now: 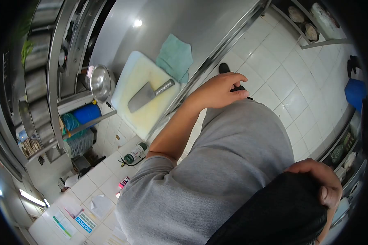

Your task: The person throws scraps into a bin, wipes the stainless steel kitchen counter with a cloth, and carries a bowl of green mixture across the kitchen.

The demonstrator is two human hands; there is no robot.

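My left hand [220, 90] is over the front of my grey shirt [233, 139], near its hem. Its fingers are loosely bent, with the thumb apart from them, and nothing shows held in it. Something black shows between thumb and fingers, seemingly below the hand. At the lower right my right hand [321, 175] has its fingers closed over the edge of a black cloth [274, 212], which covers part of my chest. Left of my left hand, a wide-bladed cleaver [141, 99] lies on a pale cutting board [135, 65]. A green cloth [176, 55] touches the board.
The board rests on a steel table [151, 18], whose edge runs diagonally beside me. A steel bowl [100, 83] stands behind it. A fire extinguisher [135, 153] and a notice sign [86, 221] are near the tiled wall. Shelving [325, 42] stands at the upper right.
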